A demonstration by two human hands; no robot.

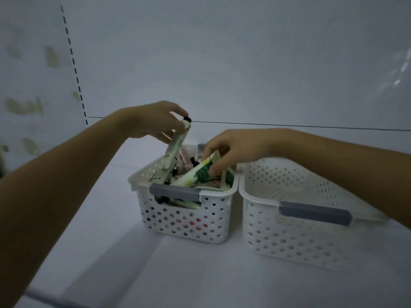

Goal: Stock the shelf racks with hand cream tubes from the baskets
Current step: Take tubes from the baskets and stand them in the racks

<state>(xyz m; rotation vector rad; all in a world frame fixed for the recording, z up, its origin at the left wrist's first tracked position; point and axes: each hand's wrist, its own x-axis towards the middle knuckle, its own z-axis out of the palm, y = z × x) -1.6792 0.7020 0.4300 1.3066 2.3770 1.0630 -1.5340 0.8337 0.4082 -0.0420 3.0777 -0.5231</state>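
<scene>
**A:** Which step is this?

**B:** Picking. The left hand pinches a white-and-green hand cream tube near its black cap. The tube is tilted, with its tail down inside the fuller basket. The right hand has its fingers curled round a second tube lying on top of that basket's pile.

**A:** And next?

**B:** I'd judge both tubes must lift clear of the rim, then go to a rack. No rack shows plainly here.

**A:** Anything in the way?

**B:** The loose tubes crossing under the second one could snag. The neighbouring basket stands just beside, under the right forearm, and what shows of it looks empty. Both baskets rest on the white shelf, with a slotted upright behind on the left.
</scene>
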